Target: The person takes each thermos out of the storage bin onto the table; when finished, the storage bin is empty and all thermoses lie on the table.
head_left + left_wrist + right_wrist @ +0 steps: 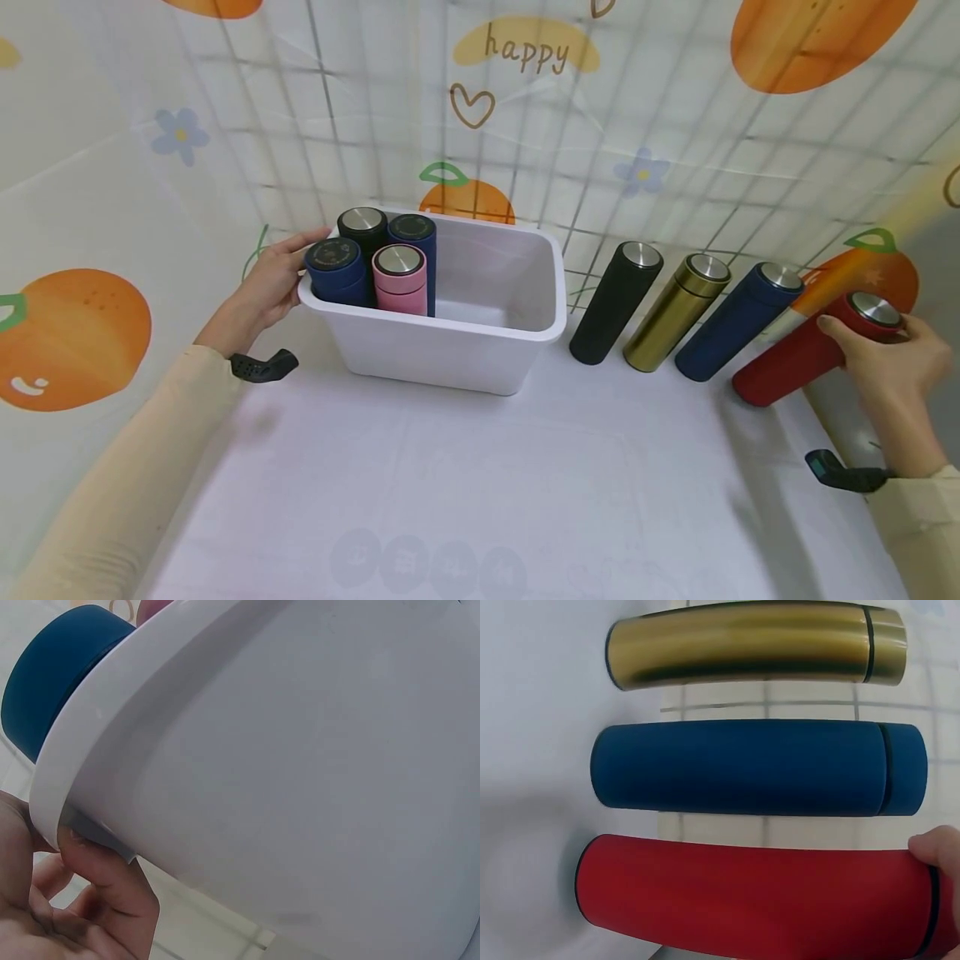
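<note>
At the left end of a white plastic bin [442, 354], my left hand [277, 279] grips the rim; the left wrist view shows its fingers curled under the rim [82, 742]. Inside the bin's left half stand several thermos bottles: a black one [363, 221], two blue ones, and a pink one [401, 279]. Off to the right, my right hand [892, 358] holds a red thermos bottle [795, 358] near its lid, thumb on the near side. Left of it stand a blue bottle [757, 766], a gold bottle [742, 646] and a black bottle [615, 304].
A white cloth covers the table [480, 467]. Behind the bin rises a wire grid [360, 125] draped with a sheet printed with oranges, flowers and hearts. The table's right edge [821, 421] runs close to the red bottle.
</note>
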A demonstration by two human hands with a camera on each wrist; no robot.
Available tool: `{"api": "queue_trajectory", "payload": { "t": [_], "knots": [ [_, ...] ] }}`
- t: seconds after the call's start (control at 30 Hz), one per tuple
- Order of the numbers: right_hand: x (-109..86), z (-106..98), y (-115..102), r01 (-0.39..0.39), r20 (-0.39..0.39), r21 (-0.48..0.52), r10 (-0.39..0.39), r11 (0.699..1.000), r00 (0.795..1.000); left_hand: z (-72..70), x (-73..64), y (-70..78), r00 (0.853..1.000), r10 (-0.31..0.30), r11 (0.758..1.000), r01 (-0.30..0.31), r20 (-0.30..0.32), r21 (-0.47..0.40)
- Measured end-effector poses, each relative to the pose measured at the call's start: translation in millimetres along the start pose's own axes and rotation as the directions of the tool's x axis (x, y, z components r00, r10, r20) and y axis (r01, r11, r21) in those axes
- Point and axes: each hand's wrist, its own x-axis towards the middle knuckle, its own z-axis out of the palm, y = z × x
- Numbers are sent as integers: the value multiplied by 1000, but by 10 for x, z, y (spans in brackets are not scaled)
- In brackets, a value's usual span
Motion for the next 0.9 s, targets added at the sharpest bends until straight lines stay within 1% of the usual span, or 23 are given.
{"api": "queue_trajectory", "payload": {
  "t": [0.13, 0.23, 0.43, 0.57, 0.7, 0.8, 0.9],
  "knots": [
    [41, 31, -7, -22, 18, 17, 22, 1000, 1000, -2, 4, -1, 1000, -5, 1000, 5, -8, 4],
    [68, 60, -7, -20, 18, 22, 19, 1000, 1000, -1, 6, -1, 1000, -7, 1000, 7, -11, 10],
    [139, 116, -17, -6, 11, -29, 7, 1000, 1000, 0, -6, 3, 1000, 1, 1000, -1, -7, 14],
    [200, 140, -21, -10, -5, -51, 10, 999, 1000, -7, -4, 6, 1000, 4, 1000, -4, -7, 13],
    [253, 157, -8, -13, -33, -53, 11, 998, 999, -2, -3, 7, 1000, -2, 1000, 2, -7, 20],
    [280, 170, 4, -8, -38, -38, 6, 999, 999, 4, -8, 12, 1000, 1, 1000, 0, -5, 20],
    [306, 193, 3, -7, -36, -55, 5, 998, 999, 7, -10, 18, 1000, -4, 1000, 4, -9, 14]
  ]
}}
